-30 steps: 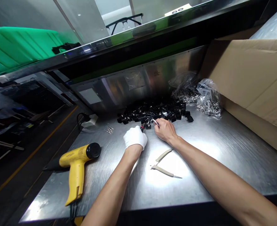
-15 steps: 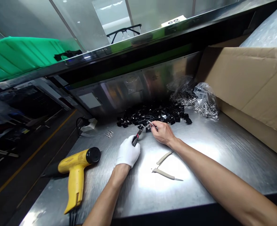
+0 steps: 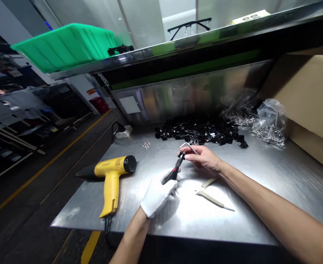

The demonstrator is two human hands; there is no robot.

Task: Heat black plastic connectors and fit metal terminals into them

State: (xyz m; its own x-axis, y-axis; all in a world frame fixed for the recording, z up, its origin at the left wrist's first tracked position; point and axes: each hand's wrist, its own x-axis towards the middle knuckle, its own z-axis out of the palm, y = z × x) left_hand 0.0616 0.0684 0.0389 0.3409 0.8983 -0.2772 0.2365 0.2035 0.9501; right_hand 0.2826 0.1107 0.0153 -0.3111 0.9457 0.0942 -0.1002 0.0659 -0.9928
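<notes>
My left hand [image 3: 160, 192], in a white glove, is closed around a pair of pliers [image 3: 175, 171] with black and red handles. Their jaws point up and away, meeting a small black part [image 3: 181, 155] at my right fingertips. My bare right hand [image 3: 204, 158] is closed on a bent silver hex key [image 3: 188, 145], whose short arm sticks out to the left above the pliers' tip. Whether the right fingers also grip the small part, I cannot tell. Just beyond both hands lies a pile of black parts with metal bits [image 3: 200, 132].
A yellow heat gun [image 3: 112, 172] lies at left. Cream-handled nippers [image 3: 211, 199] lie below my right forearm, partly hidden. Small metal pins [image 3: 145, 144] sit left of the pile; bags of metal hardware [image 3: 270, 124] and a cardboard box [image 3: 312, 95] stand right. A green bin [image 3: 68, 47] is on the shelf.
Both hands have drawn back from the pile toward me and come together, pliers tip and hex key now meeting at a small black part. The camera view has turned left.
</notes>
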